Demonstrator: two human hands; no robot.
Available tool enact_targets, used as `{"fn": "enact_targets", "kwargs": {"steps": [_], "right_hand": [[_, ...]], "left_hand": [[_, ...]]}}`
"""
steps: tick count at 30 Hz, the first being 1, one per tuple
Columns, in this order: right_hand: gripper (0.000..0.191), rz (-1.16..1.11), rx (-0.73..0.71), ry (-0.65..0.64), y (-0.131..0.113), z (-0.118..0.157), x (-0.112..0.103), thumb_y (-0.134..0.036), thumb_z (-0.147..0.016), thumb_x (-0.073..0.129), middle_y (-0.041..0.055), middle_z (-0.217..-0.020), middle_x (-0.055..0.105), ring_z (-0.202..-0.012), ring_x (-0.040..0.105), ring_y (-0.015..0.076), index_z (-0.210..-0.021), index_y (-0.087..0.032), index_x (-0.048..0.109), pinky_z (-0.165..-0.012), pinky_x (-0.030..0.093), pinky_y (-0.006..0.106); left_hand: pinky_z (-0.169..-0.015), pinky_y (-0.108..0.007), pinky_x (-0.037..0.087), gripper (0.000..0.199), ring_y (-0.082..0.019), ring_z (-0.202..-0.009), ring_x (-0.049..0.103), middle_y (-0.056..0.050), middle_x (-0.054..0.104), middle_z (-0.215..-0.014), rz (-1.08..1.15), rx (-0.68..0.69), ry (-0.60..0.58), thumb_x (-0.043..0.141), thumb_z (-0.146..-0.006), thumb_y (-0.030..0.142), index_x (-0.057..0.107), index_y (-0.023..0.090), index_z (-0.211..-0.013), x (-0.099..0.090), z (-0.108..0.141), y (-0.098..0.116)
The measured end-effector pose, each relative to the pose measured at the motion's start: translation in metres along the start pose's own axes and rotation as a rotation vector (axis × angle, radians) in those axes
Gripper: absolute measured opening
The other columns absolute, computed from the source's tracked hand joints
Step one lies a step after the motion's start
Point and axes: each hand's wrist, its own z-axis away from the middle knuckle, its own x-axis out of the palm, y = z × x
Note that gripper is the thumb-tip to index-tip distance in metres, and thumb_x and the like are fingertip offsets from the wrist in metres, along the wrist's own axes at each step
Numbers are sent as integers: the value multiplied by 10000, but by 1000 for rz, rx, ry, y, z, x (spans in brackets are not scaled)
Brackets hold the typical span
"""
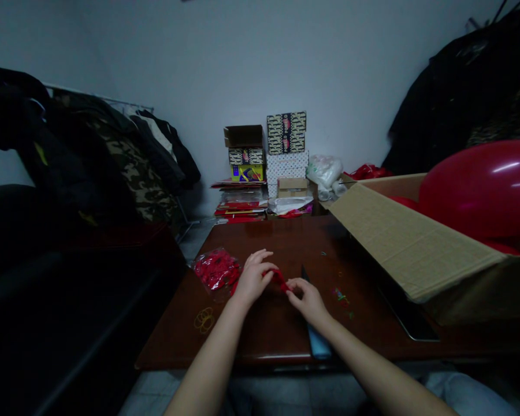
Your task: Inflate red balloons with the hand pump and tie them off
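Between my two hands, above the brown table [277,341], stretches a small red piece [279,279], perhaps a balloon. My left hand [255,278] has its thumb and index finger on the left end, with the other fingers extended. The right end is pinched by my right hand [305,297]. Just left of my left hand lies a clear plastic bag of red items [216,269]. Several yellow rubber bands [204,320] rest on the table nearer to me. A blue object [319,342] lies partly beneath my right hand and forearm.
An open cardboard box [416,242] holding a large red balloon [485,190] occupies the right side. A dark flat device [409,318] lies beside it. Small coloured bits [341,297] are scattered right of centre. Stacked boxes [286,150] stand behind the table.
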Motion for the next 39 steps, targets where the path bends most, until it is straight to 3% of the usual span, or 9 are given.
{"fn": "enact_targets", "kwargs": {"steps": [4, 10, 18, 23, 26, 29, 33, 37, 39], "right_hand": [[67, 130, 29, 61, 9, -29, -11, -273, -740, 521, 36, -960, 632, -1017, 532, 215, -760, -215, 547, -983, 261, 466], [93, 320, -35, 1, 7, -72, -18, -232, -748, 481, 42, -946, 620, -1008, 511, 210, -785, -207, 562, -994, 221, 485], [158, 477, -208, -280, 5, -4, 9, -148, -631, 573, 42, -927, 628, -1118, 446, 237, -760, -217, 633, -1066, 21, 499], [144, 515, -179, -250, -1, -1, 13, -182, -718, 527, 54, -1007, 608, -1184, 379, 258, -801, -227, 636, -1052, 12, 558], [127, 509, -185, -241, -8, -5, 10, -198, -738, 527, 55, -1035, 600, -1195, 365, 252, -803, -223, 632, -1058, 15, 546], [109, 487, -189, -255, -12, 0, 9, -202, -727, 549, 44, -1054, 596, -1195, 369, 242, -797, -223, 629, -1065, 16, 526], [53, 440, -178, -293, -15, 15, 8, -267, -712, 592, 10, -1049, 603, -1179, 402, 224, -742, -240, 626, -1066, 78, 502], [145, 439, -119, -241, -9, 27, -3, -344, -762, 550, 8, -1132, 572, -1197, 393, 214, -860, -272, 629, -1059, 124, 490], [249, 482, -33, -143, 0, 32, -11, -374, -801, 492, 72, -1196, 530, -1224, 354, 256, -984, -243, 600, -1039, 98, 551]], "left_hand": [[-1030, -410, 297, 217, -217, -1202, 383, -38, 544, -1204, -42, -28, 36, 543, -742, 132, 690, 239, -860, 13, -18, -29], [-1010, -418, 312, 215, -244, -1167, 413, -73, 527, -1213, -99, -199, 107, 590, -704, 148, 679, 209, -889, 27, -29, -52], [-977, -412, 339, 134, -246, -1087, 474, -81, 559, -1111, 130, -341, 116, 552, -744, 218, 666, 202, -813, 55, 61, -19], [-907, -381, 395, 164, -235, -942, 547, -84, 619, -900, 588, -602, 99, 555, -747, 306, 665, 198, -688, 76, 95, 3], [-784, -370, 456, 245, -221, -854, 583, -91, 636, -844, 1048, -982, 26, 576, -738, 396, 645, 163, -764, 90, 98, 16], [-766, -376, 471, 315, -197, -814, 610, -85, 641, -868, 1568, -1209, 36, 561, -754, 448, 597, 148, -842, 100, 95, 24], [-722, -346, 498, 210, -167, -697, 635, -40, 644, -743, 1928, -1299, 31, 577, -772, 346, 570, 151, -848, 111, 87, 26], [-633, -248, 506, 77, -132, -625, 634, -43, 651, -703, 1976, -1294, 161, 576, -765, 164, 575, 123, -831, 125, 84, 22], [-698, -284, 515, 75, -165, -721, 654, -81, 669, -763, 2000, -1323, 131, 584, -756, 139, 583, 107, -823, 129, 85, 20]]}}
